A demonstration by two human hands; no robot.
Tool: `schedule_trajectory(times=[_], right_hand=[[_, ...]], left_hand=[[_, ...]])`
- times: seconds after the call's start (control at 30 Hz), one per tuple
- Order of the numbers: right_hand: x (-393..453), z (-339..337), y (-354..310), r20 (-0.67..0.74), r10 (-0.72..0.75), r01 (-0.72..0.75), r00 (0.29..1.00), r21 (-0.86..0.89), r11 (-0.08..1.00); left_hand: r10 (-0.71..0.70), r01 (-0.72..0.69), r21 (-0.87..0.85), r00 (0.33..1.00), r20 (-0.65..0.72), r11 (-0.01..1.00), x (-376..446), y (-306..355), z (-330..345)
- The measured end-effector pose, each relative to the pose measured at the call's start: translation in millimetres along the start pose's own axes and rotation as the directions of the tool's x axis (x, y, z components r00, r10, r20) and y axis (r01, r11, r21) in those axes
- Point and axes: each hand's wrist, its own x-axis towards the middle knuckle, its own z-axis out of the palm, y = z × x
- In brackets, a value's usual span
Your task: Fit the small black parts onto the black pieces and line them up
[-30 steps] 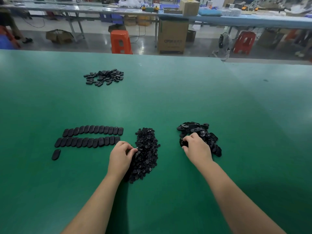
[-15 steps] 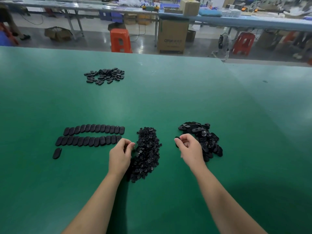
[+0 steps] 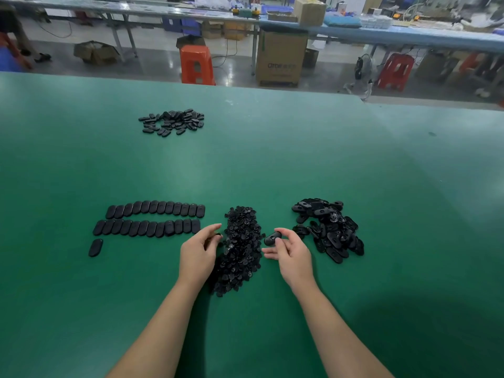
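Holding one oval black piece (image 3: 272,238) pinched between thumb and curled fingertips, the right hand (image 3: 290,253) hovers just above the green table (image 3: 300,165), between the heap of small black parts (image 3: 241,249) and the loose pile of unfitted pieces (image 3: 328,230) to its right. The left hand (image 3: 197,253) sits at the left edge of the heap with thumb and forefinger drawn close together around what looks like a single small part (image 3: 218,236); the thing is tiny and dark against the heap, so I cannot tell for certain that it is gripped. Judging by this, the step in hand is the joining of one part to one piece: both have apparently been picked and the hands stand near each other but still apart. The next move calls for bringing the two together over the gap between them, turning the piece so its recess faces the part, and pressing the part home with the fingertips. After that the fitted piece belongs at the left, where two full rows of finished pieces (image 3: 152,218) lie side by side and a lone piece (image 3: 95,247) starts a third row beneath them; it should go just beside that one, in the same orientation. Another scattered group of pieces (image 3: 173,122) lies well apart, farther up the table.
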Motion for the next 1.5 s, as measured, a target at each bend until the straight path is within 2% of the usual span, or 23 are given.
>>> schedule_trajectory(times=[0.37, 0.53, 0.73, 0.8, 0.9, 1.23, 1.5], right_hand=[[-3.0, -0.2, 1.4, -0.027, -0.042, 0.04, 0.999, -0.058, 0.997], [-2.2, -3.2, 4.9, -0.044, -0.053, 0.045, 0.998, -0.172, 0.984], [-2.8, -0.9, 2.8, -0.004, -0.047, 0.046, 0.999, -0.089, 0.995], [-3.2, -1.6, 2.6, 0.007, -0.049, 0.05, 0.999, -0.123, 0.991], [-4.1, -1.8, 1.7, -0.007, -0.042, 0.04, 0.999, -0.149, 0.988], [-2.5, 1.4, 1.1, -0.054, -0.084, 0.08, 0.995, -0.07, 0.994], [-3.8, -0.9, 0.7, -0.04, -0.133, 0.123, 0.99, -0.182, 0.975]], left_hand=[[-0.058, 0.057, -0.031, 0.998, -0.008, 0.998, 1.4, 3.4, 1.1], [-0.057, 0.057, -0.036, 0.998, 0.005, 0.998, 2.6, 1.9, 2.4], [-0.052, 0.051, -0.072, 0.999, -0.013, 0.996, 0.9, 3.3, -0.2], [-0.055, 0.054, -0.075, 0.998, -0.013, 0.996, 0.3, 4.0, -0.6], [-0.072, 0.071, -0.072, 0.997, -0.013, 0.995, 0.8, 4.8, -0.5], [-0.117, 0.111, -0.1, 0.991, -0.059, 0.989, 1.7, 10.2, -3.0], [-0.144, 0.138, -0.141, 0.989, -0.028, 0.98, 1.6, 10.3, -4.0]])
